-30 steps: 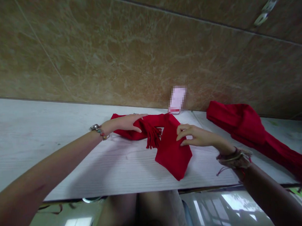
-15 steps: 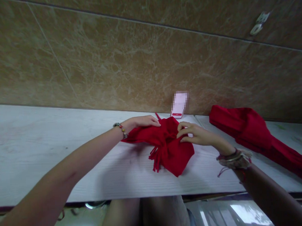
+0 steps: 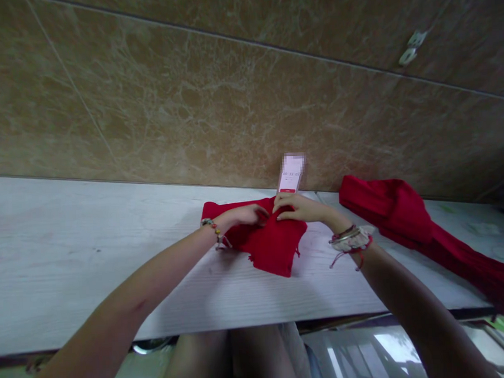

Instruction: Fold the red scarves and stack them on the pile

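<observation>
A red fringed scarf (image 3: pixel 275 246) lies bunched and partly folded on the white tabletop in front of me. My left hand (image 3: pixel 250 215) is closed on its middle, with the fingertips curled into the cloth. From the other side, my right hand (image 3: pixel 301 208) pinches the scarf's upper edge between thumb and fingers. One end of the cloth hangs down toward me, with a little fringe showing at its sides. Another part stretches left behind my left wrist. The fingertips of both hands are partly hidden in the folds.
A phone (image 3: pixel 291 173) with a lit screen leans against the brown marbled wall (image 3: pixel 190 102), just behind the scarf. A second red scarf (image 3: pixel 403 216) lies to the right, its fringe reaching over the front edge of the white table (image 3: pixel 71 247).
The scarf's near end has been turned over, so its flat side shows and the fringe is mostly covered. My hands have come closer together. The view has shifted slightly.
</observation>
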The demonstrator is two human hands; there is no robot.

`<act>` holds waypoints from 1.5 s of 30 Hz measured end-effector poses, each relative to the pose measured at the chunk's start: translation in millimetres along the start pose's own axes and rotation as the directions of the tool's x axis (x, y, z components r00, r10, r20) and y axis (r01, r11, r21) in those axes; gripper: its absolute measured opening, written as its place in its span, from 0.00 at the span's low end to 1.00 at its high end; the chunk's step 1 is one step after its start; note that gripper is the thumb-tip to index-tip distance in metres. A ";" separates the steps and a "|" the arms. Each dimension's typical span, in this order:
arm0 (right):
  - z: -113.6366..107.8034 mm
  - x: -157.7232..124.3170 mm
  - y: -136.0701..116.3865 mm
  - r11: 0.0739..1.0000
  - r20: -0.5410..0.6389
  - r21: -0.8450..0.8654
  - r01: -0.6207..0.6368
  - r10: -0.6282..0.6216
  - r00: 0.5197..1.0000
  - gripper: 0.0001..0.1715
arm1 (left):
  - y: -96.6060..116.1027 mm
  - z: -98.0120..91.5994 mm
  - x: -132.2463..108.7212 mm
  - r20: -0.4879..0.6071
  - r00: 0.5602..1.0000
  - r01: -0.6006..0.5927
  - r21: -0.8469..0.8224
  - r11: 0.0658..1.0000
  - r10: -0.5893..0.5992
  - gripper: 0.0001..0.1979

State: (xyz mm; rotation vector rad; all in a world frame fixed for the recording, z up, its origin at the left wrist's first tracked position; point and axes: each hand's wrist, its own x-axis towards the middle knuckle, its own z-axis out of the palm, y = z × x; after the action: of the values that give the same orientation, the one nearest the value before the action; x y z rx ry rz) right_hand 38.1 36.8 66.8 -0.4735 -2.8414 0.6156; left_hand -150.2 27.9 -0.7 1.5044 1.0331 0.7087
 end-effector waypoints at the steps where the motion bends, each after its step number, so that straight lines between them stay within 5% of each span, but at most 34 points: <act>1: 1.9 3.3 2.9 1.000 -0.008 -0.007 -0.011 0.011 1.000 0.05 | -0.1 -10.9 -9.4 -0.050 0.998 0.026 0.021 0.999 -0.025 0.05; 3: 5.8 10.1 7.9 0.999 -0.024 -0.023 -0.030 0.030 0.999 0.05 | 0.9 -28.1 -29.4 -0.158 0.986 0.069 0.052 0.996 -0.060 0.01; 5: 9.1 17.7 12.0 0.998 -0.031 -0.034 -0.053 0.052 0.998 0.04 | 3.4 -29.9 -47.3 -0.191 0.976 0.120 0.065 0.991 -0.105 0.07; 9: 13.2 29.5 17.9 0.990 -0.034 -0.059 -0.127 0.126 0.992 0.03 | 7.6 6.4 -65.2 -0.039 0.975 0.215 -0.043 0.976 -0.217 0.09; 13: 19.3 16.0 19.0 0.973 -0.176 -0.102 -0.209 0.189 0.966 0.04 | 6.1 28.7 -63.4 -0.042 0.956 0.284 -0.123 0.951 -0.291 0.04; 17: 36.7 -28.5 11.0 0.855 -0.516 -0.052 -0.515 0.418 0.747 0.07 | 3.3 21.6 -63.0 -0.058 0.937 0.329 -0.181 0.927 -0.344 0.04; 19: 49.4 -49.4 3.6 0.783 -0.444 -0.015 -0.622 0.552 0.706 0.08 | 3.0 18.6 -65.3 -0.042 0.929 0.350 -0.226 0.909 -0.368 0.04; 23: 75.8 -55.7 -11.4 0.785 -0.223 0.071 -0.615 0.613 0.758 0.09 | 3.0 20.3 -68.0 -0.021 0.922 0.368 -0.263 0.892 -0.387 0.04; 25: 85.8 -42.0 -14.9 0.770 -0.225 0.159 -0.618 0.638 0.737 0.09 | 3.0 22.8 -68.0 -0.028 0.927 0.351 -0.285 0.892 -0.374 0.05; 29: 90.0 -14.6 -15.7 0.644 -0.257 0.333 -0.689 0.765 0.591 0.12 | 6.7 25.9 -71.4 -0.053 0.940 0.291 -0.394 0.872 -0.338 0.05; 34: 59.8 -29.1 -28.6 0.655 -0.332 0.530 -0.539 0.745 0.579 0.13 | 17.2 24.0 -79.9 -0.109 0.966 0.154 -0.485 0.861 -0.234 0.04; 36: 46.3 -49.9 -36.0 0.674 -0.389 0.612 -0.413 0.712 0.584 0.13 | 17.0 22.0 -80.6 -0.172 0.967 0.112 -0.379 0.919 -0.189 0.03; 39: 38.9 -88.7 -40.2 0.697 -0.353 0.613 -0.372 0.663 0.660 0.17 | 8.4 20.3 -80.3 -0.317 0.945 0.109 0.067 0.992 -0.082 0.04; 42: 41.7 -126.1 -32.3 0.722 -0.130 0.419 -0.551 0.648 0.750 0.19 | -2.5 21.5 -84.3 -0.347 0.934 0.116 0.518 0.848 0.084 0.10; 45: 39.3 -144.7 -19.2 0.719 -0.069 0.080 -0.690 0.695 0.716 0.21 | -7.9 22.2 -90.9 -0.328 0.929 0.156 0.768 0.621 0.172 0.18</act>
State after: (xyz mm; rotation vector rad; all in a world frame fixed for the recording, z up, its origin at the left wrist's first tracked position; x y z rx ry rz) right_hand 157.5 -44.5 22.5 -1.5554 -2.4776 0.7400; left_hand -172.3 -63.3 -3.2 2.1785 1.7968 0.5714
